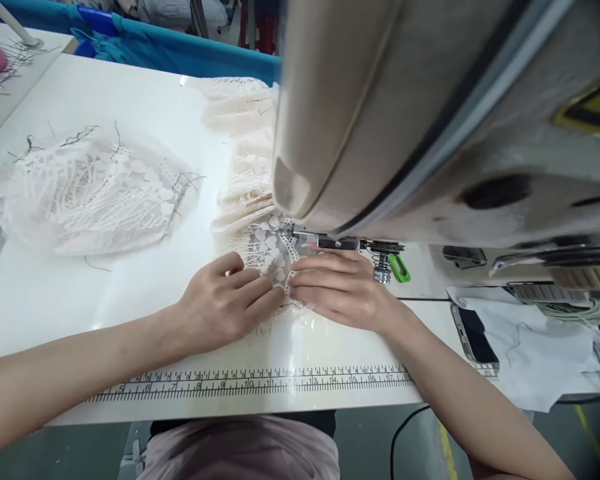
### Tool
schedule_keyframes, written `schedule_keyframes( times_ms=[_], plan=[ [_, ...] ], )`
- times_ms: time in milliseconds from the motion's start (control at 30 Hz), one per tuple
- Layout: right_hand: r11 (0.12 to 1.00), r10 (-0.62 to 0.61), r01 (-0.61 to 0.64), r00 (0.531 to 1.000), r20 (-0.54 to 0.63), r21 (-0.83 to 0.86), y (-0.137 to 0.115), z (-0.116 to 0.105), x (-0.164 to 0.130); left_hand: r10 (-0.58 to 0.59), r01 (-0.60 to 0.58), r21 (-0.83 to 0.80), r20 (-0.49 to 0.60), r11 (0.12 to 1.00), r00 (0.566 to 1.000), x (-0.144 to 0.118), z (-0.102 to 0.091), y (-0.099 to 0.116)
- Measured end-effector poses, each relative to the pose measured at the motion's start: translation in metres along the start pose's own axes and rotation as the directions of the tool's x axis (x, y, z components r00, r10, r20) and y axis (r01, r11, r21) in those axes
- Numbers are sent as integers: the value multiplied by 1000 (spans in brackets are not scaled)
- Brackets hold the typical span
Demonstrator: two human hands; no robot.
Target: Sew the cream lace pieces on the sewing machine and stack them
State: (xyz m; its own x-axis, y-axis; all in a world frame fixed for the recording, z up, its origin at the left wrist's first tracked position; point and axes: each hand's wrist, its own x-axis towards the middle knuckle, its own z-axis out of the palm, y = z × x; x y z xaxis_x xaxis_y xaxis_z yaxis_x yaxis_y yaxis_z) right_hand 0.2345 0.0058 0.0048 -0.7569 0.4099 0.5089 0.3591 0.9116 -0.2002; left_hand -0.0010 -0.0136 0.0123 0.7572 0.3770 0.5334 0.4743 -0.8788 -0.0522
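Head view is filled on the right by the sewing machine (430, 113), whose beige body overhangs the white table (55, 300). A printed ruler strip (250, 383) is seen along the table's near edge. A loose heap of lace (90, 190) lies well apart on the left, and pleated lace (243, 153) is stacked behind the machine head. White cloth (535, 347) and a phone (475, 337) are seen at the far right, with a green clip (399, 268) near the spring under the machine.

The lace piece (273, 250) being worked is laid flat just in front of the presser foot (313, 243), its long axis running away from the person toward the needle area. It is pinned from both sides: the left hand (220, 303) is pressed on its near left edge with fingers together and flat, and the right hand (340, 287) on its right edge, fingers extended and close together, fingertips touching the lace. The right hand lies nearer the foot. Nothing is gripped; the lace is only held down.
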Motion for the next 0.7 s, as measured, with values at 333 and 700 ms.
schedule_keyframes(
  times_ms=[333, 700],
  plan=[
    [998, 63, -62, 995, -72, 27, -4, 4, -7, -46, 54, -80, 102, 995, 994, -5, 5, 1],
    [997, 66, -68, 997, -47, -27, 0, 3, -6, -60, 69, -88, 101, 994, 993, -3, 7, 2]
  ],
)
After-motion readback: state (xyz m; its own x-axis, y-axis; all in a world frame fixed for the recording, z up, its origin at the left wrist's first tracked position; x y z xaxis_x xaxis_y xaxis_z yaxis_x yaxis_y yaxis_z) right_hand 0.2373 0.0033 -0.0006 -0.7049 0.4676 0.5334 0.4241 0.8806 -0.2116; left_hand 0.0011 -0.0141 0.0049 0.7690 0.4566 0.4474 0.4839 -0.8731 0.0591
